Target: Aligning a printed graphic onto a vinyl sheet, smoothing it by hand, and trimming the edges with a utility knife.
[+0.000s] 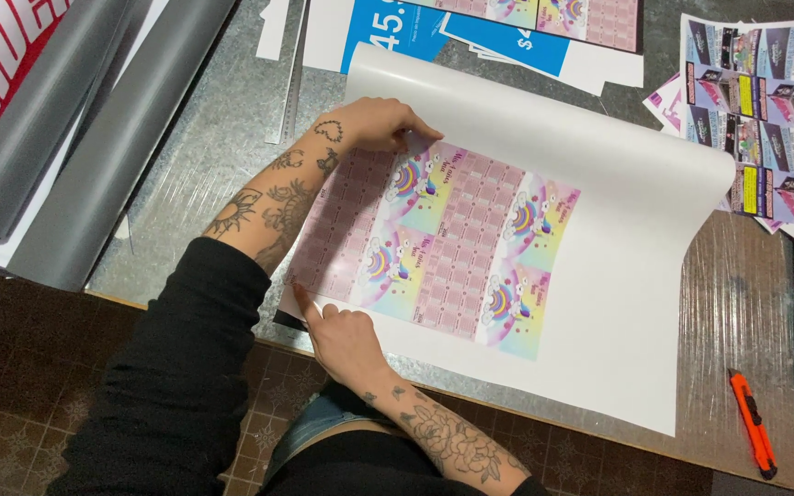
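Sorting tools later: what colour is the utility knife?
Orange with black trim; the utility knife shows clearly in the head view, bottom right.

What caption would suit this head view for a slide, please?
Left hand and right hand press a pastel printed sheet onto a white sheet; orange utility knife nearby.

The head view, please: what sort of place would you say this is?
Probably a print or sign shop. Both hands press a colourful printed sheet onto a large white sheet on a metal worktable, with grey rolls, other printed sheets and an orange utility knife nearby.
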